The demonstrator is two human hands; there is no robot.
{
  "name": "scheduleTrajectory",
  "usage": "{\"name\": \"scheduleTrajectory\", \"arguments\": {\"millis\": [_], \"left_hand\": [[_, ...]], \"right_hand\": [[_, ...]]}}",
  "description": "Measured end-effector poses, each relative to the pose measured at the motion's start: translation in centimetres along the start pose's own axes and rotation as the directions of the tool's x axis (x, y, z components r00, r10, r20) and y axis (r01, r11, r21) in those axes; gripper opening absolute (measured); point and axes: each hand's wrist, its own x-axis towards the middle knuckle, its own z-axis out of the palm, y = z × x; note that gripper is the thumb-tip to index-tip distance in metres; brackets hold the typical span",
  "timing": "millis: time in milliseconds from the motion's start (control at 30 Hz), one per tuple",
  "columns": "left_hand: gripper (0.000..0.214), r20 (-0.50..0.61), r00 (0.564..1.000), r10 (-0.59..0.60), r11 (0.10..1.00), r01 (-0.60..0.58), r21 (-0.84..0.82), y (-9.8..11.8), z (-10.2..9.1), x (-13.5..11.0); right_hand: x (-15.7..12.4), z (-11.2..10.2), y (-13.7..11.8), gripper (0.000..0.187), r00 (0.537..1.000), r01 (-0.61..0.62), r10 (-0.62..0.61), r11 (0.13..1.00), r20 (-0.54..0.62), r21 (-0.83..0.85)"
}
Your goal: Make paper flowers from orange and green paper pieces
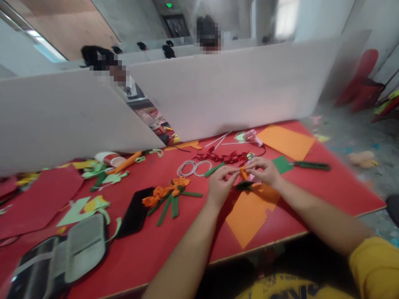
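Over the red table (338, 182), my left hand (222, 182) and my right hand (264, 170) meet with fingertips pinched on a small orange paper piece (243, 172). Just below the fingers is a dark green piece (245, 185). An orange sheet (246, 220) with a cut edge lies under and in front of my hands. Left of my left hand are finished-looking orange paper flowers (158, 196) with green strip stems (175, 207). A green strip (215, 169) and clear rings (187, 168) lie close by.
A pink glue gun (253, 137) and a dark red garland (221, 156) lie behind my hands. To the right are a box cutter (311, 165), a green square (283, 165) and an orange sheet (286, 141). A black phone (136, 211) and an open case (85, 245) are left. White partitions (230, 91) stand behind.
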Motion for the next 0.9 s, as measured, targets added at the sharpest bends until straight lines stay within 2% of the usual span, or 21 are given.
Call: {"name": "scheduleTrajectory", "arguments": {"millis": [133, 233, 400, 667, 800, 900], "left_hand": [[0.01, 0.007, 0.999, 0.041, 0.998, -0.041, -0.037, 0.1, 0.1, -0.1], [0.011, -0.014, 0.997, 0.07, 0.997, -0.07, -0.032, 0.1, 0.0, -0.1], [0.011, -0.001, 0.988, 0.154, 0.988, -0.154, 0.03, 0.0, -0.4, -0.1], [0.01, 0.118, 0.944, 0.309, 0.941, -0.321, 0.11, 0.2, -0.6, 0.0], [0.009, 0.124, 0.937, 0.326, 0.931, -0.341, 0.129, 0.3, -0.7, 0.0], [0.009, 0.11, 0.956, 0.271, 0.955, -0.282, 0.092, 0.3, -0.5, 0.0]], "right_hand": [[0.0, 0.0, -0.6, 0.005, 0.983, 0.184, -0.184, 0.972, 0.012, -0.144], [-0.2, 0.1, -1.0, 0.008, 0.963, 0.264, -0.268, 0.936, 0.016, -0.232], [-0.5, 0.1, -1.3, 0.018, 0.941, 0.326, -0.339, 0.891, 0.017, -0.316], [-0.4, 0.1, -1.2, 0.011, 0.904, 0.419, -0.42, 0.832, 0.082, -0.364], [-0.4, 0.1, -1.1, 0.011, 0.896, 0.436, -0.433, 0.819, 0.096, -0.373], [-0.4, 0.1, -1.1, 0.011, 0.904, 0.421, -0.419, 0.83, 0.09, -0.365]]}}
